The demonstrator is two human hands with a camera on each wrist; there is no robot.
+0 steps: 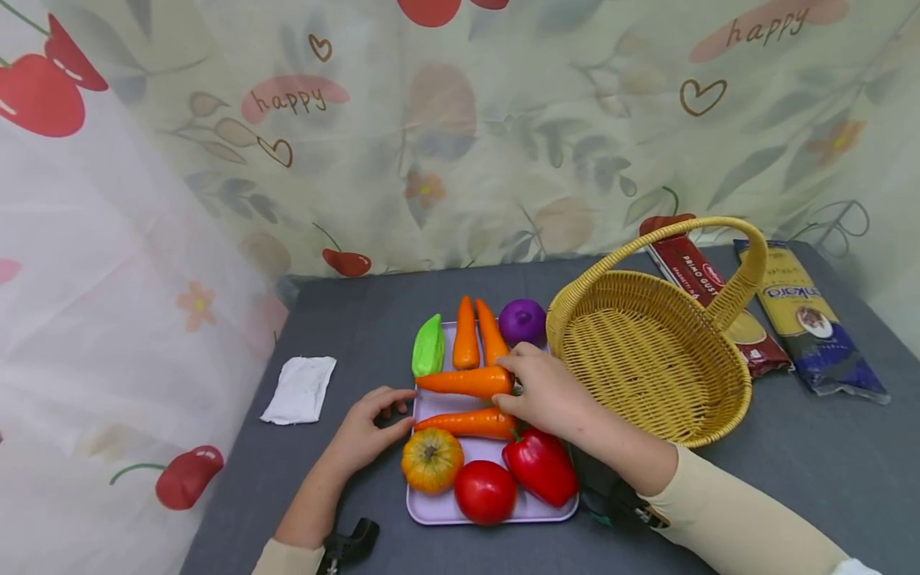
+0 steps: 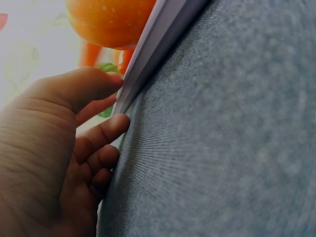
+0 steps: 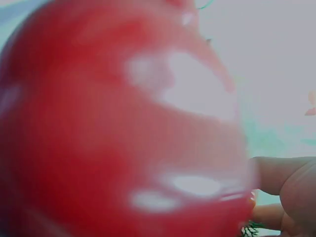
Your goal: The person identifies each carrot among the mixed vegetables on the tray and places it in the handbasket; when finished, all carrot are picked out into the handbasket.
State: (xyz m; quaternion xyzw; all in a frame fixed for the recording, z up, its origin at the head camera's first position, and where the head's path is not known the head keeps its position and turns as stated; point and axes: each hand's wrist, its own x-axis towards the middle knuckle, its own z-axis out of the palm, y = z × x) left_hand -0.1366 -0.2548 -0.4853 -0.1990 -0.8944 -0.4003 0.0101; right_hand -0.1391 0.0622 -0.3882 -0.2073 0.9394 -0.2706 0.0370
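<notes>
A lilac tray point(image 1: 533, 511) holds several vegetables. My right hand point(image 1: 549, 391) pinches the thick end of the upper crosswise carrot point(image 1: 460, 382), thumb on the near side and fingers on the far side. Below it lies another crosswise carrot point(image 1: 467, 423). My left hand point(image 1: 366, 431) rests at the tray's left rim; in the left wrist view its thumb point(image 2: 94, 84) touches the rim and its other fingers bend loosely near the cloth. A red bell pepper point(image 1: 541, 467) lies under my right forearm; a red, shiny surface point(image 3: 123, 123) hides most of the right wrist view.
Also on the tray are a pumpkin point(image 1: 432, 461), a tomato point(image 1: 485, 492), a green vegetable point(image 1: 429, 347), two upright carrots point(image 1: 465, 335) and a purple onion point(image 1: 522, 322). A wicker basket point(image 1: 640, 359) and two pasta packs point(image 1: 812, 319) stand right; a white packet point(image 1: 299, 390) lies left.
</notes>
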